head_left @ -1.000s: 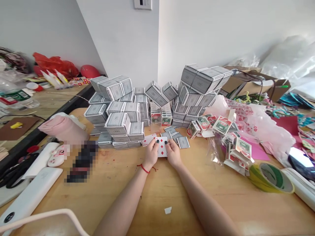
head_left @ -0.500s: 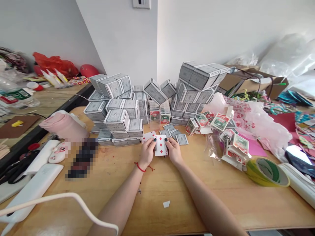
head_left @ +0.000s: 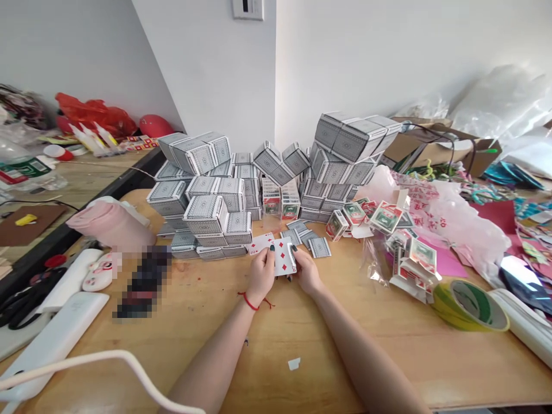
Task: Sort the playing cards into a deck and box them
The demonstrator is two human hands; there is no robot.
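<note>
Biggest risk I could see: the diamond card (head_left: 283,257) was pinched by both side edges, so too hard a squeeze would've creased it crooked. A jerk forward could've knocked the card cubes (head_left: 207,215) stacked just beyond. The left hand (head_left: 260,275) clamped the card's left edge and the right hand (head_left: 307,271) its right edge, fingers curled nearly closed on it. The card was mid-table (head_left: 276,333), with 1 face-up card (head_left: 260,243) lying just past the left hand.
</note>
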